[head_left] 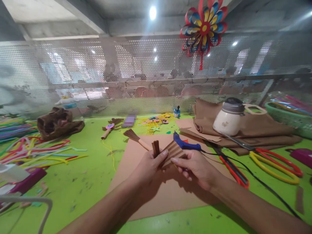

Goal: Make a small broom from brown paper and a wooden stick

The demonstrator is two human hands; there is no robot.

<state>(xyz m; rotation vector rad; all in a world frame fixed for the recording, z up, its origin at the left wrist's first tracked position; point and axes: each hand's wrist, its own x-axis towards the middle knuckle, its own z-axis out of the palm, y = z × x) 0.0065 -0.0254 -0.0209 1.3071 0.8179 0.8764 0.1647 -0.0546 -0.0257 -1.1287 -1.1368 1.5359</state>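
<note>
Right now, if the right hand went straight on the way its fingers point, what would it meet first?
The pleated brown paper, which the right hand holds by its edge; just beyond, probably the left hand, though depth is unclear from this single view.

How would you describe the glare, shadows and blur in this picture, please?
Head view: a ceiling light glares near the top; head view: left hand and right hand cast shadows on the brown sheet; head view: the background behind the perforated screen looks blurred.

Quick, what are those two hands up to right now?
Left hand: closed, thumb pressing on pleated brown paper.
Right hand: closed, pinching the pleated brown paper near its right end.
</note>
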